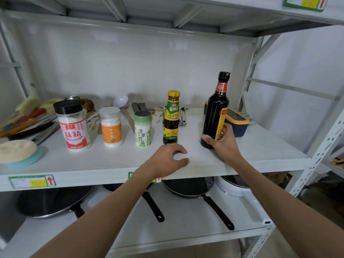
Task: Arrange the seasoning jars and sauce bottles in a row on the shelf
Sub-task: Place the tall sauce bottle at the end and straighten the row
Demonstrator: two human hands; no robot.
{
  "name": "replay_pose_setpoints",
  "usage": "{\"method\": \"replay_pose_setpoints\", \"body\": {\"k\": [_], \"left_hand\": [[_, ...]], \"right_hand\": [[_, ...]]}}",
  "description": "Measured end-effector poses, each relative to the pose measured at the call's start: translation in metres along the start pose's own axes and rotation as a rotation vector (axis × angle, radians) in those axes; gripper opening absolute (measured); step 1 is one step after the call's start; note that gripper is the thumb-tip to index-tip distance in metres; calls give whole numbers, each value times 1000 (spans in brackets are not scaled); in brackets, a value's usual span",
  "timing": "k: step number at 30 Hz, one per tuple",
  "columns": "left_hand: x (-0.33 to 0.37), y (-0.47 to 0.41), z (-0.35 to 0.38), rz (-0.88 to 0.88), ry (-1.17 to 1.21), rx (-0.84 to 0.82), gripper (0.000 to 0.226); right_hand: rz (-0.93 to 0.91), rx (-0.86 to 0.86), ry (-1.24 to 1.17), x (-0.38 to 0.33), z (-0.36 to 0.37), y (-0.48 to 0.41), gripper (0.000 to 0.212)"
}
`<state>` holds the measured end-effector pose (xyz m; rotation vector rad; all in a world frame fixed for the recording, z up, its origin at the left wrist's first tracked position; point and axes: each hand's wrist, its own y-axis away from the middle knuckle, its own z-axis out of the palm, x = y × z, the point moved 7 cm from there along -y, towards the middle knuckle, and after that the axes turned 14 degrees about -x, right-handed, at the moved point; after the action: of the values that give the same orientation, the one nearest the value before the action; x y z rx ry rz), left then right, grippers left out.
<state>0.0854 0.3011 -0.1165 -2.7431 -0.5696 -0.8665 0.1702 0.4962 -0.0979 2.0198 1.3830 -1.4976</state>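
Several containers stand in a row on the white shelf. From the left: a black-capped jar with a red label, a white jar with an orange label, a green-and-white salt jar, a yellow-capped sauce bottle. At the right end a tall dark sauce bottle stands upright with my right hand wrapped around its base. My left hand rests on the shelf just in front of the yellow-capped bottle, fingers curled, holding nothing.
Behind the row lie spoons, brushes and utensils. A round sponge sits at the front left. A yellow-and-navy box stands behind the tall bottle. Frying pans lie on the lower shelf. A shelf post rises at the right.
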Motion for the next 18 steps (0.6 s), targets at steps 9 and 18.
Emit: {"method": "replay_pose_setpoints", "body": {"k": [9,18], "left_hand": [[5,-17,2,-24,220,15,47],[34,-56,6,-72,369,331,47]], "right_hand": [[25,-14,53,11,-3,-9,56],[29,-106,-190,16,2,-10,29]]}}
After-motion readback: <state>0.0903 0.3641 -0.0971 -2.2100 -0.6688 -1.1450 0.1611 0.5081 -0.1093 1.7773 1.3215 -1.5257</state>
